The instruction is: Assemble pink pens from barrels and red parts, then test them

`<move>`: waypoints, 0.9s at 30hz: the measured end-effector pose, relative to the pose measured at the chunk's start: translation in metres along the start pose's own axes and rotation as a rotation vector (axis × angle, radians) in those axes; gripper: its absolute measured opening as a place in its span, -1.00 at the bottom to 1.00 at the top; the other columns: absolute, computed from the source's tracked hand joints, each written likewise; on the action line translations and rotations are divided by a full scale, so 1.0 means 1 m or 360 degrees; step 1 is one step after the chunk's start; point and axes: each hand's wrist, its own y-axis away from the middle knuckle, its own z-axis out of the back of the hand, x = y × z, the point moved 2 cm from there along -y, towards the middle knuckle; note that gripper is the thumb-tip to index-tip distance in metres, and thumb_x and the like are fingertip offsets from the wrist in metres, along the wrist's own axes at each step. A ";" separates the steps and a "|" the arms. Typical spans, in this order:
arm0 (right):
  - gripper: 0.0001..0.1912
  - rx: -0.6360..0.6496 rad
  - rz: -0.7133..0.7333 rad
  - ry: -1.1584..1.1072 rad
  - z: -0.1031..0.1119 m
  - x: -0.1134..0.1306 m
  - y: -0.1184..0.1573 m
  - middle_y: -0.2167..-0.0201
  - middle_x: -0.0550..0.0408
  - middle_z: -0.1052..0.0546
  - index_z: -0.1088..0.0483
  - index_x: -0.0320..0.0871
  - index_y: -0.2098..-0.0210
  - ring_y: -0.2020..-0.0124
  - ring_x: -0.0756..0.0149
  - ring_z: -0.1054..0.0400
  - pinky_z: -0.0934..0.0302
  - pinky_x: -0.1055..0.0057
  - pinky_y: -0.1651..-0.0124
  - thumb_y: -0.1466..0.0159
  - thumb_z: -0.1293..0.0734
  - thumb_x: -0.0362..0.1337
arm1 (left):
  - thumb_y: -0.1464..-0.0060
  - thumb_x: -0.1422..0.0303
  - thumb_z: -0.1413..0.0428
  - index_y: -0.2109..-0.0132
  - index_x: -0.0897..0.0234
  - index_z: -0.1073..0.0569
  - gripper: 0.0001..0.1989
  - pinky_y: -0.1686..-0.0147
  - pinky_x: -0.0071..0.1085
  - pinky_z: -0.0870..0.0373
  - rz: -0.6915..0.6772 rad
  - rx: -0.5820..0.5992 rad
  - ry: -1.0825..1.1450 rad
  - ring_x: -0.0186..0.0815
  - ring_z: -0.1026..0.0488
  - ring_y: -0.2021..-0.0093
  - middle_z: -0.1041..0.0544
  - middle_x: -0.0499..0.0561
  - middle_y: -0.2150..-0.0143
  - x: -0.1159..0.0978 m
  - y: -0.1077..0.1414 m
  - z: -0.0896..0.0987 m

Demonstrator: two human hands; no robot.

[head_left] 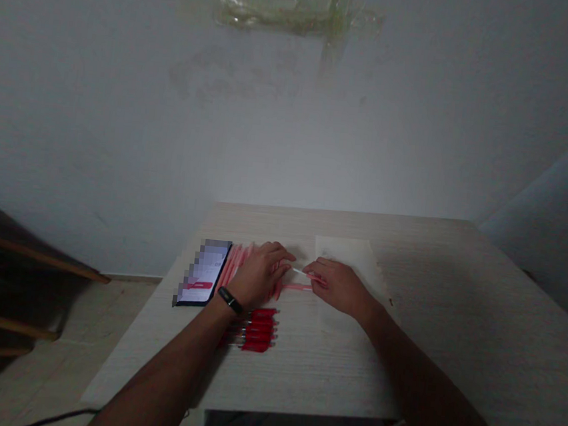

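Note:
My right hand (335,283) is closed on a slim pink pen part (316,280) at the middle of the table. A thin white stick, like a pen refill (299,271), runs from it toward my left hand (260,274). My left hand's fingers are bent together at the stick's left end, with pink showing between them; their exact grip is hidden. Beneath my right fingertips lies another pink piece (295,286). Several pink pen barrels (232,261) lie side by side left of my left hand. Several red pen parts with clear sections (260,331) lie in rows nearer me.
A phone (205,276) with its screen lit lies at the table's left. A whitish sheet (345,247) lies behind and under my right hand. The pale table (435,308) meets the wall (291,140). Wooden furniture (19,248) stands at left; a dark cable (64,414) runs below.

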 end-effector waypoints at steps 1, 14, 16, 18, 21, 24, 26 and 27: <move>-0.69 0.0011 0.0020 0.0005 -0.001 0.002 0.000 0.18 0.08 -0.55 -0.48 -0.07 0.08 0.19 0.27 -0.42 -0.24 0.39 0.11 -0.22 -0.31 -0.47 | -0.27 0.36 -0.05 0.06 0.21 -0.56 -0.79 -0.06 -0.20 -0.32 -0.0034 0.0057 -0.0010 -0.18 -0.43 0.01 -0.55 0.08 0.07 -0.002 0.000 -0.004; -0.85 -0.0171 0.0117 0.0035 0.000 0.003 -0.005 0.25 0.05 -0.50 -0.42 -0.12 0.23 0.13 0.19 -0.32 -0.12 0.25 0.02 -0.22 -0.35 -0.46 | -0.19 0.38 -0.11 0.13 0.22 -0.58 -0.83 0.27 -0.40 -0.34 0.0046 0.0259 -0.0016 -0.27 -0.52 0.27 -0.63 0.01 0.25 -0.004 0.004 -0.018; -0.84 -0.0173 0.0136 0.0037 0.000 0.004 -0.005 0.25 0.05 -0.49 -0.43 -0.11 0.23 0.12 0.18 -0.30 -0.11 0.24 0.01 -0.22 -0.36 -0.46 | -0.18 0.37 -0.12 0.11 0.22 -0.58 -0.82 0.31 -0.41 -0.32 0.0051 0.0278 -0.0026 -0.27 -0.51 0.30 -0.62 0.01 0.28 -0.005 0.004 -0.019; -0.84 -0.0161 0.0151 0.0039 -0.001 0.005 -0.005 0.24 0.06 -0.49 -0.44 -0.11 0.22 0.11 0.17 -0.29 -0.10 0.24 0.00 -0.22 -0.36 -0.46 | -0.18 0.36 -0.12 0.13 0.23 -0.57 -0.83 0.33 -0.42 -0.31 0.0045 0.0295 -0.0026 -0.28 -0.50 0.32 -0.61 0.01 0.30 -0.005 0.004 -0.020; -0.83 -0.0158 0.0153 0.0037 -0.001 0.006 -0.005 0.24 0.06 -0.48 -0.45 -0.11 0.23 0.11 0.18 -0.28 -0.10 0.25 0.01 -0.22 -0.36 -0.47 | -0.18 0.36 -0.11 0.15 0.24 -0.56 -0.85 0.32 -0.42 -0.30 0.0030 0.0293 -0.0007 -0.28 -0.49 0.31 -0.60 0.02 0.30 -0.004 0.003 -0.020; -0.82 -0.0182 0.0147 0.0034 0.001 0.006 -0.005 0.24 0.06 -0.48 -0.44 -0.11 0.23 0.11 0.18 -0.27 -0.09 0.25 0.01 -0.22 -0.36 -0.48 | -0.18 0.39 -0.12 0.19 0.26 -0.54 -0.88 0.27 -0.42 -0.32 0.0000 0.0268 0.0015 -0.28 -0.48 0.27 -0.58 0.02 0.27 -0.003 0.003 -0.020; -0.83 -0.0201 0.0144 0.0029 0.002 0.005 -0.005 0.24 0.06 -0.48 -0.44 -0.12 0.23 0.11 0.18 -0.27 -0.09 0.26 0.02 -0.22 -0.35 -0.48 | -0.18 0.41 -0.11 0.22 0.27 -0.53 -0.91 0.24 -0.42 -0.31 -0.0018 0.0244 0.0019 -0.29 -0.47 0.24 -0.56 0.03 0.26 -0.003 0.003 -0.019; -0.83 -0.0210 0.0143 0.0026 0.003 0.005 -0.005 0.25 0.06 -0.48 -0.44 -0.12 0.24 0.12 0.18 -0.27 -0.09 0.26 0.02 -0.22 -0.35 -0.49 | -0.18 0.42 -0.11 0.23 0.27 -0.52 -0.91 0.24 -0.42 -0.31 -0.0018 0.0232 0.0018 -0.29 -0.46 0.23 -0.56 0.03 0.26 -0.002 0.003 -0.019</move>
